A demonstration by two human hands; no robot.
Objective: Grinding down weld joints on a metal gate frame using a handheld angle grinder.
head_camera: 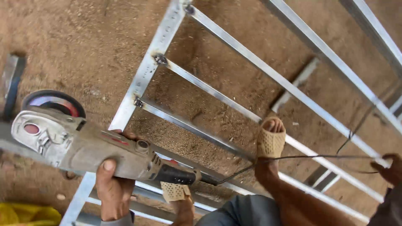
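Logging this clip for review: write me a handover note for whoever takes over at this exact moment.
Left hand: fingers wrapped around the angle grinder, held level above the metal frame.
Right hand: at the right edge by the power cord; grip unclear.
The grinder's disc is off the frame, over bare dirt.
Sandalled feet rest on the frame's bars.
Done: bars joined to the rail.
Left: the joints look dark and rough, apparently not yet ground.

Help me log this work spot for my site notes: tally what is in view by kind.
Angle grinder: 1
Metal bar frame: 1
Woven sandals: 2
Power cord: 1
Yellow bag: 1
Total: 6
The left hand grips the grinder; the right hand touches the cord.
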